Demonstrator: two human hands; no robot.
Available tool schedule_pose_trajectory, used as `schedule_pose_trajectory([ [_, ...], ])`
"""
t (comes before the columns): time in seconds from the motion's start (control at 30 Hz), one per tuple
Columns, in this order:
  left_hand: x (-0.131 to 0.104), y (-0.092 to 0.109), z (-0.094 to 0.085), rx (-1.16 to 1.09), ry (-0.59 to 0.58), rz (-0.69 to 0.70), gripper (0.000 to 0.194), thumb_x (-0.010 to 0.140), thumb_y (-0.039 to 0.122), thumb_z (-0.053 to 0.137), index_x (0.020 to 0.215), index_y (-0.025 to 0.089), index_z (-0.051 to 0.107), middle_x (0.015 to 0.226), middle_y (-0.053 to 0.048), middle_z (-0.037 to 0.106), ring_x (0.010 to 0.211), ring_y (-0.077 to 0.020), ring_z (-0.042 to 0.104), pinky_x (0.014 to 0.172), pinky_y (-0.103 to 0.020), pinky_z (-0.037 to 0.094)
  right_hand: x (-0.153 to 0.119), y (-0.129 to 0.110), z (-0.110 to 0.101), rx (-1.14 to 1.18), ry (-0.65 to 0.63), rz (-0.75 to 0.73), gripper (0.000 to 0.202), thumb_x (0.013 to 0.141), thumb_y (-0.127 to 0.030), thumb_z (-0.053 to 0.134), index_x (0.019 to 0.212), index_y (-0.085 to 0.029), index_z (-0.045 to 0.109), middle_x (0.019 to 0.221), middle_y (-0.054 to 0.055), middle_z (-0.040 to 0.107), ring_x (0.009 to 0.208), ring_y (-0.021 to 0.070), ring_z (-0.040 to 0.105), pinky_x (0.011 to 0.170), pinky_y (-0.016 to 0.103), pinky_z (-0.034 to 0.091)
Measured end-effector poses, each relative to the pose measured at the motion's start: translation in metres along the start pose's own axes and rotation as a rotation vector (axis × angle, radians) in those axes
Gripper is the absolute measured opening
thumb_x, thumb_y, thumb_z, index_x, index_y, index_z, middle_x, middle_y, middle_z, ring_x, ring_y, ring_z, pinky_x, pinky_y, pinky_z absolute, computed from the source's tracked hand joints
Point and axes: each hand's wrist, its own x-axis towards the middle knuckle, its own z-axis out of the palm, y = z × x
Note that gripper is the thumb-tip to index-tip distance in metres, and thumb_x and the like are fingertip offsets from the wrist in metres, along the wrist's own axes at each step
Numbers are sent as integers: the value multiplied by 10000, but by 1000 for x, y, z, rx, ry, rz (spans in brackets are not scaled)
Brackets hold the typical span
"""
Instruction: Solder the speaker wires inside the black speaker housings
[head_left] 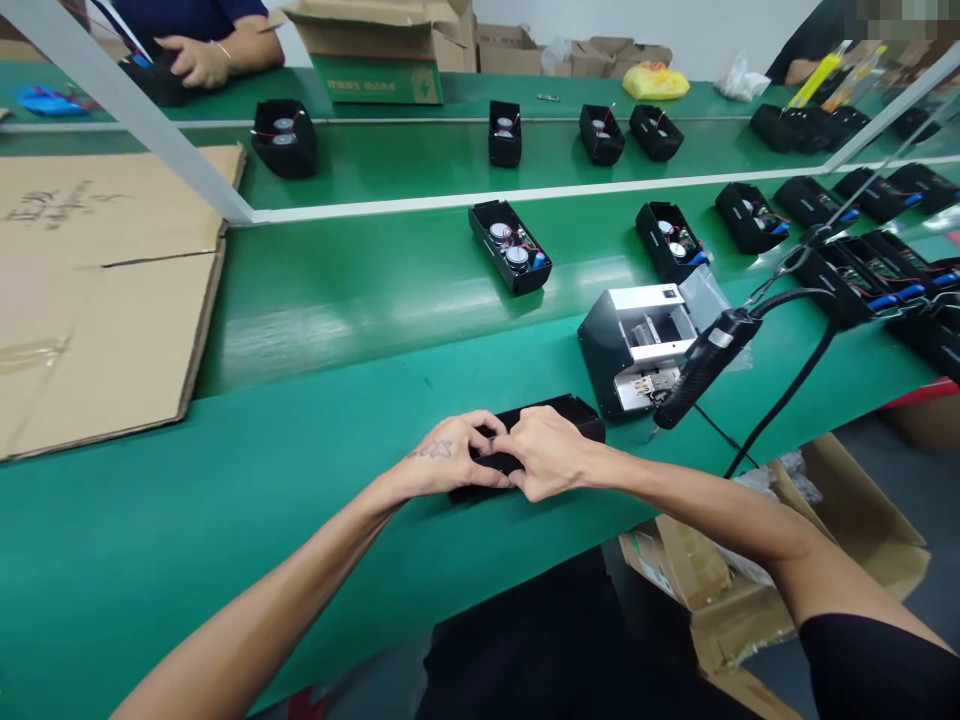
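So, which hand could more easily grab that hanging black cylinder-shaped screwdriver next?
Probably the right hand. The black cylindrical screwdriver hangs on that side, while the left hand is farther away. Both hands are at the black rectangular casing, so the right would have to leave it.

We look down on a long green worktop [112,560]. Beyond it runs a glossy green surface [352,300], edged by a white rail [427,201] and streaked with pale reflected light. A whitish wall [705,35] stands behind; dark grey floor [900,468] shows at right.
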Motion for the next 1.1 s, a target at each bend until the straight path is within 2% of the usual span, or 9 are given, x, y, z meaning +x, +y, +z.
schedule_pose_trajectory([
  [0.33, -1, -3, 7, 101, 31, 50, 439, 713, 618, 847, 639, 204, 720, 1195, -11, 715, 921, -167, 631, 821, -284, 471, -10, -7, 4, -49, 53, 35, 510, 893, -404, 731, 1363, -205, 747, 961, 102, 857, 906, 325, 814, 706, 330, 476],
  [0.5, 3, 0, 1, 165, 37, 53, 496, 655, 665, 834, 604, 201, 669, 1139, -15, 723, 965, -196, 630, 843, -284, 483, -5, -5, 5, -25, 115, 62, 514, 808, -380, 828, 1293, -215, 782, 992, 124, 857, 955, 359, 810, 715, 320, 495],
  [0.63, 2, 6, -2, 197, 53, 47, 478, 621, 662, 834, 623, 210, 679, 1112, -23, 740, 954, -217, 643, 823, -296, 492, -11, -5, 1, 12, 234, 52, 489, 714, -424, 938, 1161, -255, 831, 923, 76, 850, 896, 325, 803, 712, 311, 525],
  [0.7, 1, 7, -1, 199, 67, 38, 474, 605, 668, 841, 718, 221, 728, 1069, -29, 753, 951, -233, 655, 804, -302, 502, -26, 2, -3, 57, 361, 52, 457, 706, -409, 961, 1124, -273, 836, 980, 54, 853, 944, 292, 796, 776, 313, 556],
  [0.8, 0, 2, 1, 186, 91, 15, 561, 586, 671, 853, 932, 235, 783, 998, -28, 758, 936, -247, 671, 784, -308, 511, -64, 27, -11, 141, 667, 141, 290, 857, -301, 837, 1142, -254, 817, 1112, 52, 846, 1034, 238, 777, 919, 326, 577],
  [0.87, 0, -3, 1, 177, 104, -2, 631, 578, 674, 853, 1031, 241, 786, 978, -22, 755, 919, -247, 677, 783, -311, 512, -96, 50, -13, 193, 902, 263, 219, 943, -284, 705, 1128, -214, 799, 1076, 71, 837, 962, 230, 773, 916, 353, 594],
  [0.93, 2, -7, -2, 170, 115, -18, 679, 572, 681, 849, 1092, 249, 781, 978, -15, 754, 918, -249, 680, 794, -316, 515, -124, 72, -10, 229, 1129, 399, 263, 992, -345, 607, 1116, -186, 775, 1052, 103, 818, 912, 249, 757, 893, 392, 606],
  [1.0, 4, -9, -7, 167, 118, -27, 698, 565, 684, 847, 1109, 252, 782, 1002, -19, 757, 935, -256, 683, 812, -324, 518, -143, 90, 0, 253, 1330, 528, 354, 1003, -415, 557, 1178, -166, 739, 1130, 153, 787, 986, 287, 737, 922, 443, 601],
  [1.1, 8, -9, -15, 161, 98, -26, 651, 564, 685, 838, 1032, 235, 798, 1082, -45, 766, 945, -265, 691, 824, -336, 525, -148, 106, 20, 296, 1504, 663, 506, 941, -514, 610, 1275, -143, 692, 1259, 219, 732, 1126, 351, 696, 980, 523, 581],
])
